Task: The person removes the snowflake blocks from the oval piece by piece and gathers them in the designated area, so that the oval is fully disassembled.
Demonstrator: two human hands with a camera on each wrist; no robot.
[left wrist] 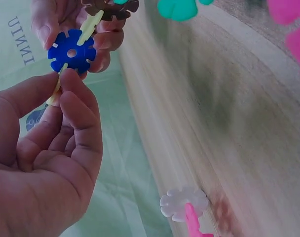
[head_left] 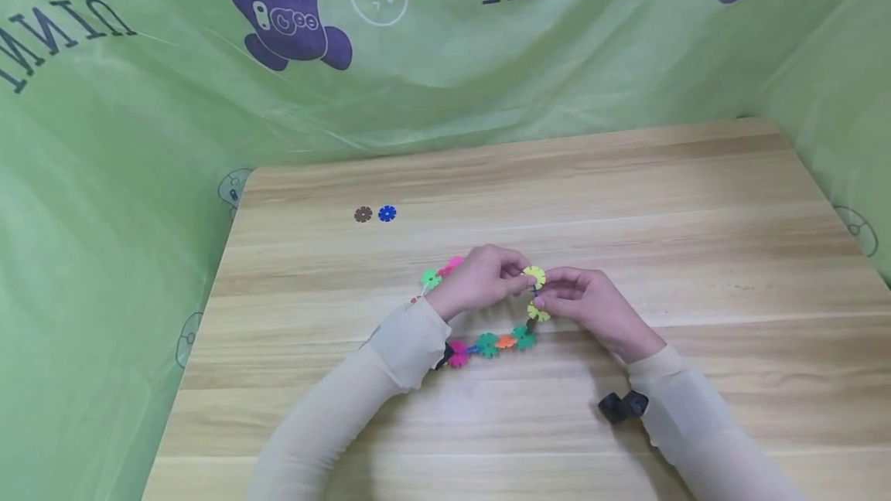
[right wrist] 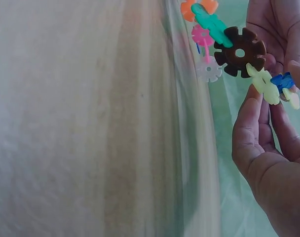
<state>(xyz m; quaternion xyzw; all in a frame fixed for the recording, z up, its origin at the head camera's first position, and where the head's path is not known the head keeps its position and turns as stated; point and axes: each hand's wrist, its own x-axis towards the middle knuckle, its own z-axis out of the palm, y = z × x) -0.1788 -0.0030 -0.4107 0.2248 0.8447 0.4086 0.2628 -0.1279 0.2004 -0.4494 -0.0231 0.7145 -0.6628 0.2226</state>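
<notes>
A chain of slotted plastic flower discs curves between my hands. My left hand pinches a yellow disc at its edge. My right hand pinches a second yellow disc. Between these two sits a blue disc, joined to both through slots. A brown disc follows, then a green disc, an orange disc and more discs. My left forearm hides part of the chain. Beyond that hand show a light green disc and pink pieces.
A loose brown disc and a loose blue disc lie side by side towards the back left of the wooden table. A green printed cloth hangs around the table. A black device is at my right wrist.
</notes>
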